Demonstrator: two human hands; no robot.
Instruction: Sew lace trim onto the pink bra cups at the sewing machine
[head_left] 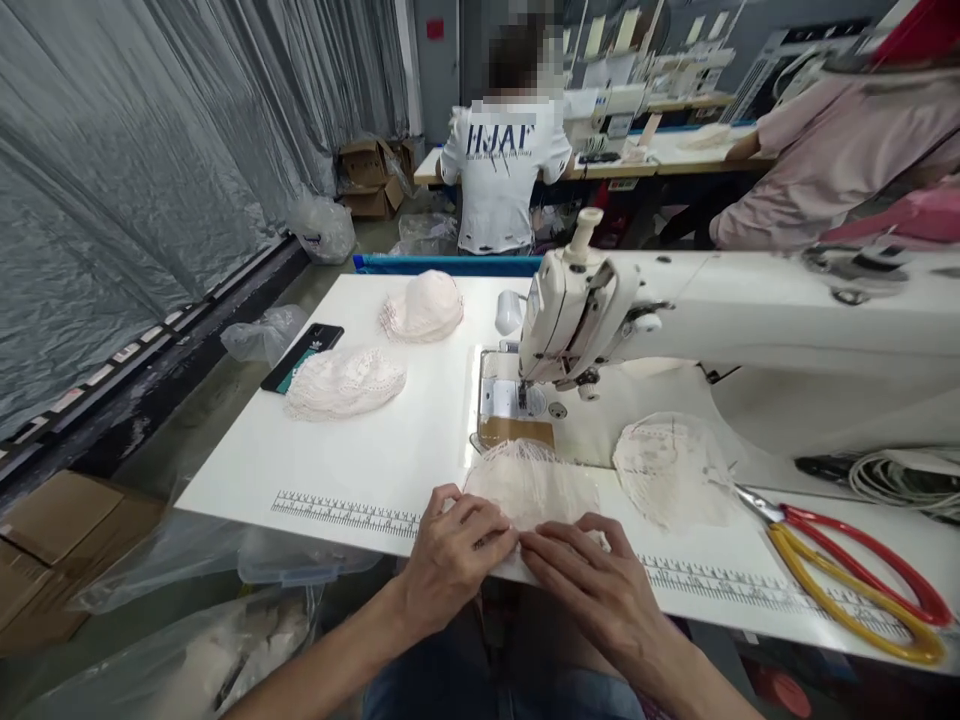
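Observation:
A pale, sheer lace piece (pixel 536 485) lies at the table's front edge, just in front of the sewing machine's needle area. My left hand (pixel 456 543) grips its near left edge with bent fingers. From the other side, my right hand (pixel 589 570) holds the same near edge, fingers pressed together and thumb tucked under. The fingertips of both hands almost meet in the middle. Beyond the lace are the presser foot (pixel 523 395) and a brown patch (pixel 517 432) on the machine bed. Another round lace piece (pixel 675 470) rests to the right.
The white sewing machine (pixel 720 310) spans the right side. Scissors (pixel 847 580) with red and yellow handles lie at the front right. Two lace piles (pixel 424 308) and a dark phone (pixel 319 340) are on the left. Two people work beyond; cardboard boxes (pixel 64 550) stand on the floor.

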